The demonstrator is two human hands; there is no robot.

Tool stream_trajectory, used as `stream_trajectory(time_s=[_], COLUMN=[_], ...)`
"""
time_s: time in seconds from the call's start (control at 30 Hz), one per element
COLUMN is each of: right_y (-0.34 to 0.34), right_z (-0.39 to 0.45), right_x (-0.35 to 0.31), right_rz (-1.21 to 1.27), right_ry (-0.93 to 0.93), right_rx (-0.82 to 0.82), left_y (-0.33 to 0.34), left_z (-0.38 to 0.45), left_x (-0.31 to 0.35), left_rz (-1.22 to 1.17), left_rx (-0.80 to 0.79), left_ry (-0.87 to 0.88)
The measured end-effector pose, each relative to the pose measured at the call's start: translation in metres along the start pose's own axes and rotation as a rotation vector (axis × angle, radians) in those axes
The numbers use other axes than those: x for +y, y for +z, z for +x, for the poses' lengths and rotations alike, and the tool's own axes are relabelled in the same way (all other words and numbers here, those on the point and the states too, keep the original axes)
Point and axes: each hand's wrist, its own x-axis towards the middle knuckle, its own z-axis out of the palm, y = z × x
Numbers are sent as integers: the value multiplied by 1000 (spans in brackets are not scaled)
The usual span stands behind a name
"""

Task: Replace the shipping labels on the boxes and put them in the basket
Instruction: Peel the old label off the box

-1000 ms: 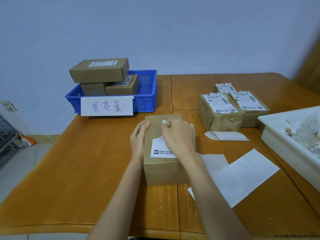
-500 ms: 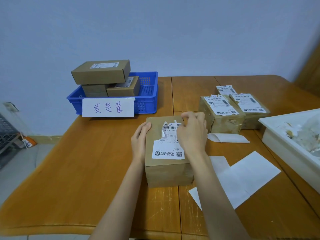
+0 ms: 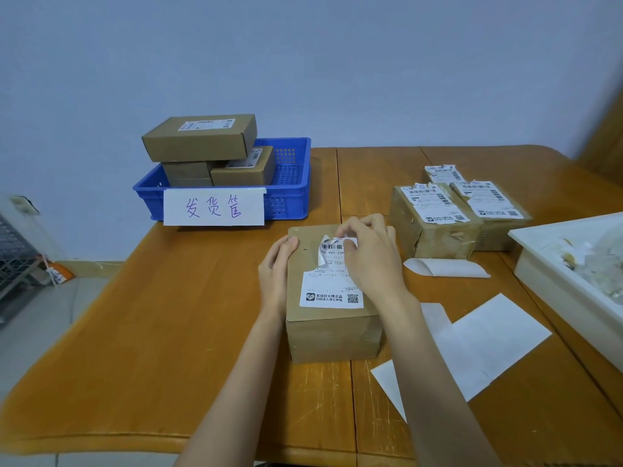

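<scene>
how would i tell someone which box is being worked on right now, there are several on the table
On the wooden table, look in front of the blue basket, nearest the person. It is the brown box between both hands, the only one whose label is partly torn at the top.

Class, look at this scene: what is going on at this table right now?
A person is peeling the old shipping label off a cardboard box on the wooden table. The left hand steadies the box's side; the right hand pinches the label's torn top edge. Three relabelled boxes sit in the blue basket.
</scene>
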Motion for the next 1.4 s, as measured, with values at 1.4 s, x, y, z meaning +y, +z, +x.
stream_trajectory(time_s=[1.4], right_y=[0], right_z=[-4], right_x=[7], right_rz=[57], right_ry=[71], right_rx=[147], left_y=[-1], left_z=[0], left_x=[0], left_rz=[1], left_rx=[4], left_ry=[-17])
